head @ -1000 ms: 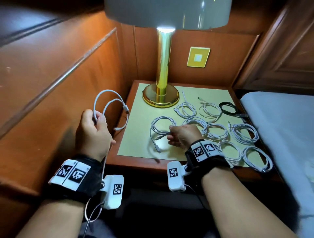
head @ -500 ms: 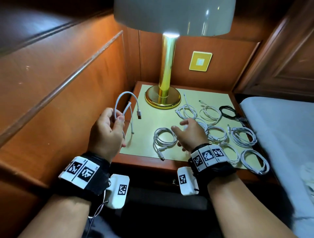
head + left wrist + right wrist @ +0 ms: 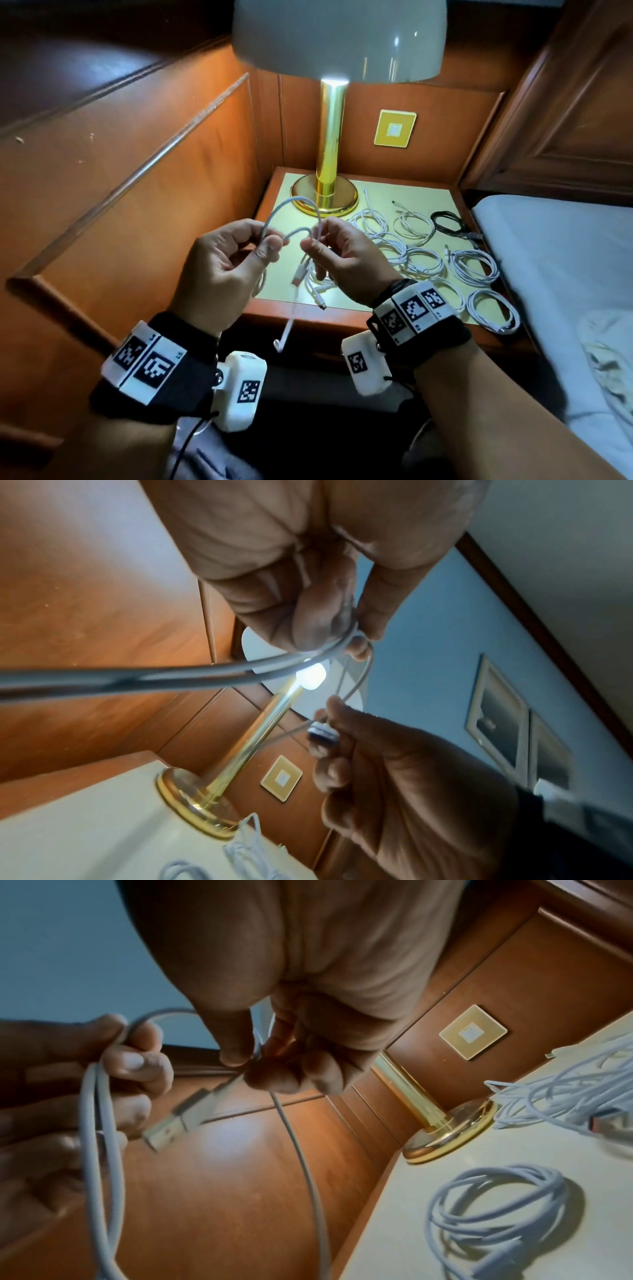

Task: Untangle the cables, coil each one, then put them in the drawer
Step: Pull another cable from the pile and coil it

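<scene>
A white cable (image 3: 291,209) arches between my two hands above the front left of the nightstand. My left hand (image 3: 269,240) pinches one side of the loop between thumb and fingers. My right hand (image 3: 313,245) pinches the other side, just above the cable's USB plug (image 3: 300,272), which hangs down. The free tail (image 3: 284,332) dangles below the nightstand's edge. In the right wrist view the plug (image 3: 171,1129) points at the left hand (image 3: 130,1066), which holds two strands (image 3: 103,1150). Several coiled white cables (image 3: 472,265) and one black coil (image 3: 447,222) lie on the top.
A brass lamp (image 3: 325,195) with a white shade stands at the back left of the nightstand (image 3: 435,198). Wood panelling closes the left side and the back. A white bed (image 3: 565,274) lies to the right. One white coil (image 3: 496,1218) sits near the front edge.
My left hand has carried the cable from the left wall toward the middle. My right hand has left the coil on the nightstand, risen, and taken the cable near its plug.
</scene>
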{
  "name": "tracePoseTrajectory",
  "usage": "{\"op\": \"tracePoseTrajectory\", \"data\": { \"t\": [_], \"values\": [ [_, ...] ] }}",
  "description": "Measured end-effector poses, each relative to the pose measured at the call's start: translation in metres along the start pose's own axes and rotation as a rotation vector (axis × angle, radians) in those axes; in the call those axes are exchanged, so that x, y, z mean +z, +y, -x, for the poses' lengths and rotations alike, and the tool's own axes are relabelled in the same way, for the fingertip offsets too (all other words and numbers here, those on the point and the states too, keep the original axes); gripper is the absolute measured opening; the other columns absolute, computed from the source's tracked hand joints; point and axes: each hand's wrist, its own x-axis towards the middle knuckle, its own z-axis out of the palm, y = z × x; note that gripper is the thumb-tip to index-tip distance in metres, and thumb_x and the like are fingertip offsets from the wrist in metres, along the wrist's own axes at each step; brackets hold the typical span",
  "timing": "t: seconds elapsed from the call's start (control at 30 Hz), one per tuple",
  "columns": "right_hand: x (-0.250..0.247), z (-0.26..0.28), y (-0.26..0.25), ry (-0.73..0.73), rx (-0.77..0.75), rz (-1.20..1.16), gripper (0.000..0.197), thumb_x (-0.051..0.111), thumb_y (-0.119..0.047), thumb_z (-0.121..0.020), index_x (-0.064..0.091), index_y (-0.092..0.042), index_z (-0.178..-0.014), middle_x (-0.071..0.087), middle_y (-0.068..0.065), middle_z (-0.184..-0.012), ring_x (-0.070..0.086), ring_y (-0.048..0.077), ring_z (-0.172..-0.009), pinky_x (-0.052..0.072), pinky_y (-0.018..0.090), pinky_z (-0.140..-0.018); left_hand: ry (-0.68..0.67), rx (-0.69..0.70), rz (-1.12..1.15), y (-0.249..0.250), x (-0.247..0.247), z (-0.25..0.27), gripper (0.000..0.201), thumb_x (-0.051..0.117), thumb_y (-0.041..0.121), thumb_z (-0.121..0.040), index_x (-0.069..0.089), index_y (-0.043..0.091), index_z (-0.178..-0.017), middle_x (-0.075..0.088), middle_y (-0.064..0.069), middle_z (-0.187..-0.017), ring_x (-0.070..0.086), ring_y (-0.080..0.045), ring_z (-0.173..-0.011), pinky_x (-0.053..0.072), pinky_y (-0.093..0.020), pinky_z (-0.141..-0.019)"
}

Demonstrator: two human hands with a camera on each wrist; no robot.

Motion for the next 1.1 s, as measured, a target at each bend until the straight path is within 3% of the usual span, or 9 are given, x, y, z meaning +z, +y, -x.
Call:
{"op": "tracePoseTrajectory", "data": {
  "t": [0.07,0.17,0.27,0.4,0.5,0.67,0.77,0.9,1.1],
  "values": [
    [-0.002,0.011,-0.009,-0.05,-0.024,-0.041,0.015,0.063,-0.028,-0.093,0.054,-0.017,-0.088,0.06,-0.006,-0.061,0.057,0.017,-0.054,0.043,0.023,-0.051,0.046,-0.016,0.038,0.009,-0.002,0.007,0.024,0.068,0.027,-0.091,0.069,0.003,-0.094,0.057,-0.008,-0.065,0.037,-0.008,-0.038,0.032,-0.019,-0.041],
    [-0.015,0.029,-0.024,-0.039,-0.057,-0.211,0.011,0.061,-0.016,-0.094,0.054,-0.008,-0.09,0.062,0.001,-0.062,0.057,0.017,-0.054,0.043,0.024,-0.046,0.039,0.01,-0.01,0.017,-0.005,0.015,0.026,0.067,0.033,-0.09,0.072,0.009,-0.096,0.063,0.005,-0.068,0.044,-0.006,-0.047,0.036,-0.02,-0.045],
    [-0.031,0.053,-0.04,0.018,-0.055,-0.403,0.012,0.058,-0.014,-0.092,0.051,-0.004,-0.087,0.055,0.011,-0.062,0.056,0.018,-0.05,0.044,0.026,-0.044,-0.103,0.07,-0.192,0.019,-0.002,0.032,0.015,0.065,0.029,-0.092,0.071,0.015,-0.091,0.067,0.01,-0.073,0.051,0.001,-0.059,0.04,-0.014,-0.057],
    [-0.054,0.091,-0.049,0.187,-0.001,-0.479,0.017,0.07,-0.017,-0.089,0.056,-0.01,-0.081,0.053,0.006,-0.059,0.057,0.016,-0.047,0.046,0.023,-0.044,-0.257,-0.034,-0.402,-0.001,0.009,0.056,0.008,0.066,0.014,-0.095,0.069,0.019,-0.09,0.07,0.003,-0.083,0.058,0.0,-0.067,0.042,-0.008,-0.065],
    [-0.072,0.119,-0.047,0.284,0.041,-0.434,0.021,0.076,-0.031,-0.074,0.06,-0.017,-0.075,0.054,0.003,-0.059,0.057,0.019,-0.051,0.049,0.028,-0.048,-0.218,-0.068,-0.454,-0.011,0.018,0.07,0.023,0.065,0.007,-0.094,0.069,0.03,-0.093,0.073,0.007,-0.084,0.067,-0.008,-0.073,0.051,-0.016,-0.076],
    [-0.086,0.171,-0.036,0.383,0.115,-0.289,0.018,0.073,-0.024,-0.078,0.059,-0.014,-0.078,0.057,0.003,-0.06,0.059,0.018,-0.051,0.053,0.031,-0.051,-0.168,0.042,-0.428,-0.005,0.038,0.088,0.018,0.058,0.007,-0.097,0.069,0.022,-0.099,0.066,0.008,-0.074,0.059,-0.006,-0.057,0.052,-0.019,-0.061],
    [-0.097,0.202,-0.029,0.47,0.155,-0.281,0.019,0.073,-0.025,-0.078,0.059,-0.014,-0.076,0.057,0.002,-0.06,0.057,0.016,-0.052,0.055,0.032,-0.056,-0.266,0.106,-0.488,-0.006,0.053,0.101,0.014,0.063,0.01,-0.095,0.07,0.021,-0.101,0.065,0.013,-0.074,0.057,-0.001,-0.059,0.046,-0.014,-0.064],
    [-0.118,0.239,-0.013,0.578,0.214,-0.271,0.016,0.076,-0.027,-0.077,0.066,-0.016,-0.07,0.062,0.006,-0.061,0.057,0.017,-0.053,0.054,0.031,-0.061,-0.437,0.121,-0.541,-0.013,0.075,0.119,0.008,0.067,0.014,-0.093,0.071,0.02,-0.097,0.07,0.009,-0.087,0.061,-0.006,-0.076,0.048,-0.019,-0.073],
    [-0.115,0.273,0.009,0.509,0.395,-0.016,0.014,0.074,-0.024,-0.088,0.078,-0.011,-0.089,0.072,0.001,-0.07,0.062,0.008,-0.058,0.051,0.02,-0.06,-0.275,-0.011,-0.504,-0.016,0.085,0.12,0.007,0.059,0.012,-0.097,0.063,0.018,-0.096,0.065,0.002,-0.084,0.06,-0.023,-0.077,0.047,-0.03,-0.074]
  ]
}}
